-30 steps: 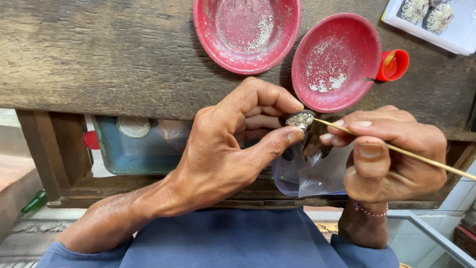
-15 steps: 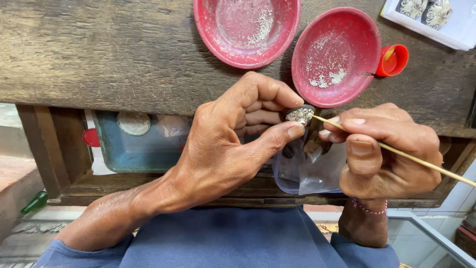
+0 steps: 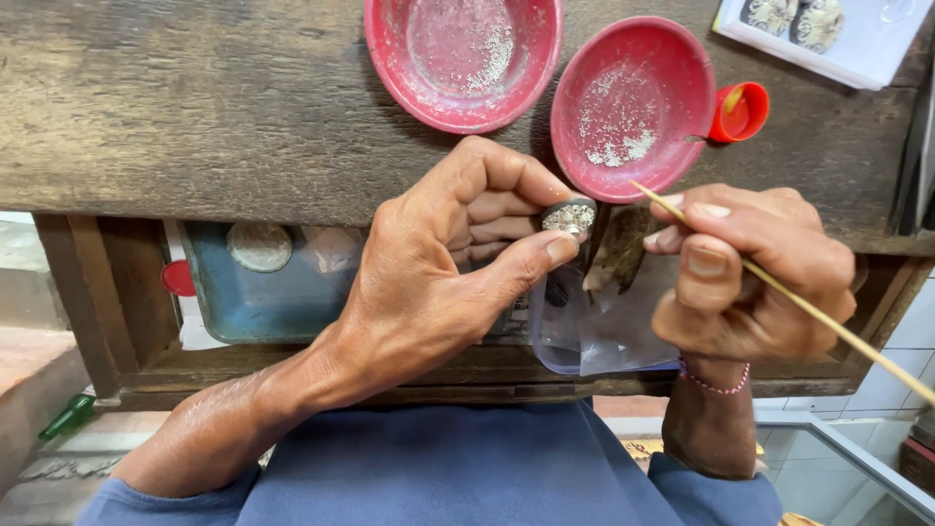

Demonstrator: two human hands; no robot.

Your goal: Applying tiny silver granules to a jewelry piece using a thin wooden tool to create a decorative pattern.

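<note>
stick [image 3: 799, 304] end cut off, tray [image 3: 857, 44] cropped

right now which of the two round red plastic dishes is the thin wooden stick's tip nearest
The right-hand round red plastic dish, touching the small red cap. The thin wooden stick tip sits at its lower rim; the other dish lies farther left.

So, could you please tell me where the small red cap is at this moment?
In the head view, the small red cap sits on the wooden bench at upper right, touching the right edge of the right-hand red dish, above the right hand.
</note>
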